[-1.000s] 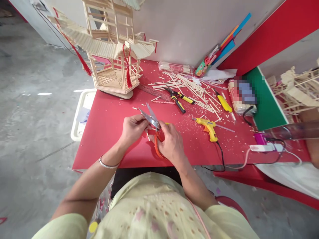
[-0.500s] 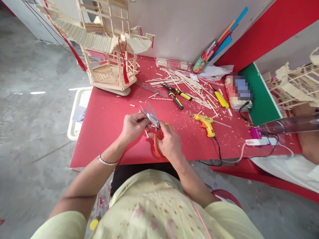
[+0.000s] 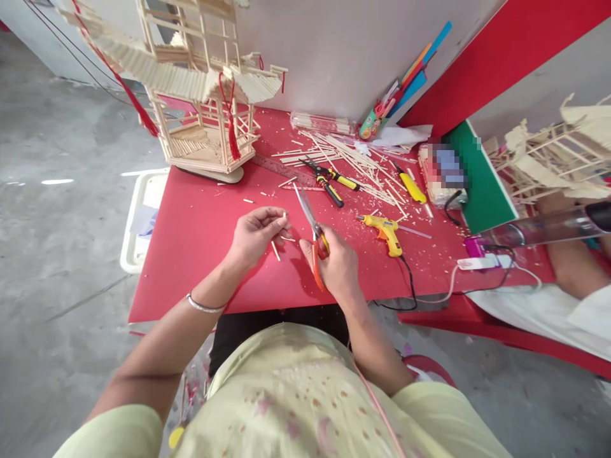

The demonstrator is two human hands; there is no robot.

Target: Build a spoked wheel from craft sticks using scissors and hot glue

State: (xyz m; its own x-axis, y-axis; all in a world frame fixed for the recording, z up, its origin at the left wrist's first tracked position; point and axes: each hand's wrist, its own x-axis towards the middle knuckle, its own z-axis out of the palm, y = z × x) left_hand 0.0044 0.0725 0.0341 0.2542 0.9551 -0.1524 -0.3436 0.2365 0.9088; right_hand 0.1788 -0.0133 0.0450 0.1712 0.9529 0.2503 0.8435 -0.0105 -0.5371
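Note:
My left hand (image 3: 255, 234) pinches a short piece of wooden stick (image 3: 285, 216) between thumb and fingertips, just above the red table (image 3: 200, 242). My right hand (image 3: 337, 267) grips orange-handled scissors (image 3: 312, 232), their blades closed and pointing up and away to the left. The two hands are a little apart. Short cut stick pieces (image 3: 275, 250) lie on the table between them.
A tall stick pagoda model (image 3: 203, 95) with red tassels stands at the table's far left. Loose sticks (image 3: 353, 162), yellow-handled pliers (image 3: 329, 181), a yellow cutter (image 3: 410, 186) and a yellow glue gun (image 3: 384, 230) lie beyond. A white tray (image 3: 138, 222) sits left; another person's arm (image 3: 568, 267) is at the right.
The scissors have closed and swung right, away from my left hand. My left hand now holds a short cut piece clear of the blades. The view has shifted slightly.

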